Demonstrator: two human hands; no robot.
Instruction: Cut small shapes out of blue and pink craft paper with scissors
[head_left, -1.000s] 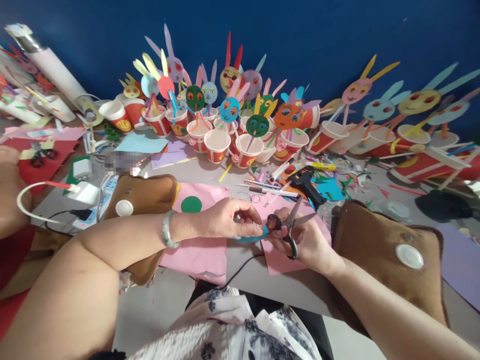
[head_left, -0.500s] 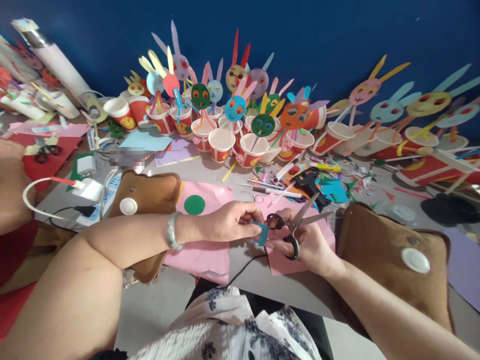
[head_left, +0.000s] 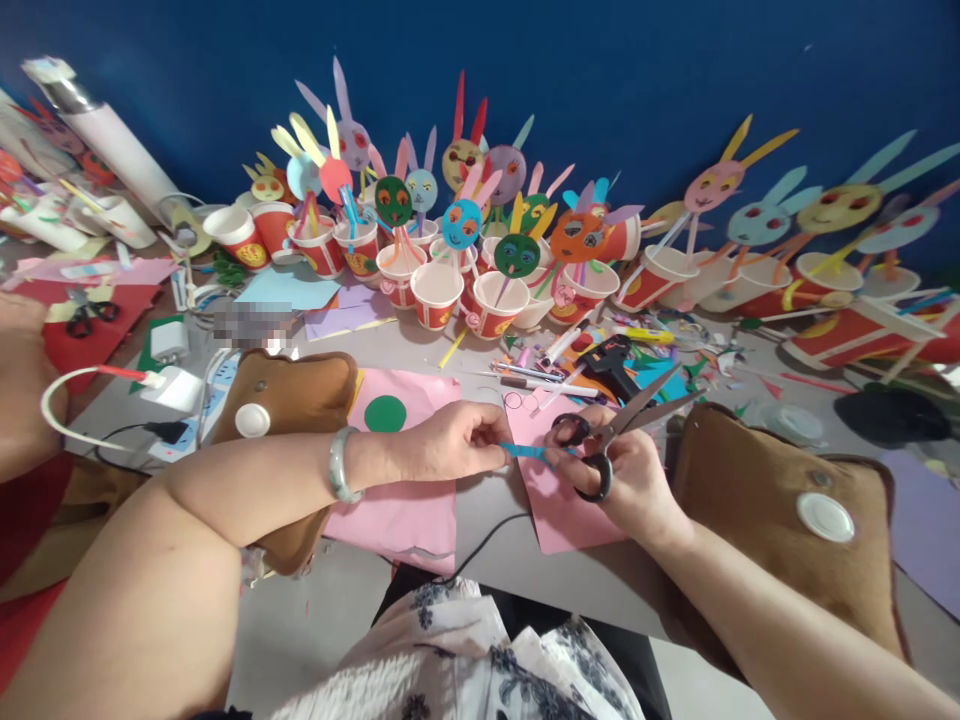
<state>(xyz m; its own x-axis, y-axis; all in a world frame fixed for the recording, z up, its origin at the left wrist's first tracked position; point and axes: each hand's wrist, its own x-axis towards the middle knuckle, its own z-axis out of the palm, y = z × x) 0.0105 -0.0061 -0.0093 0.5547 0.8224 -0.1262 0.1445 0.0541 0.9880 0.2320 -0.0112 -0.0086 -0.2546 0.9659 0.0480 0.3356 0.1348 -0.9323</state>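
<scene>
My left hand [head_left: 466,442] pinches one end of a narrow blue paper strip [head_left: 526,452]. The strip's other end is between the fingers of my right hand [head_left: 622,470], which also holds black-handled scissors [head_left: 611,432]. The scissors' blades are apart and point to the upper right, away from the strip. A green paper circle [head_left: 385,414] lies on pink paper [head_left: 420,510] beside my left wrist. Under my right hand is another pink sheet [head_left: 559,515].
Paper cups [head_left: 436,297] with paper rabbit faces stand along the blue wall. Brown cushions [head_left: 787,530] lie on both sides. A black glue gun [head_left: 611,366], pens and paper scraps lie beyond my right hand. A power strip [head_left: 180,432] and another person's arm [head_left: 30,370] are at left.
The blue paper, which looked like a short, wider piece, now shows as a narrow strip held between both hands. My right hand with the scissors has shifted slightly right.
</scene>
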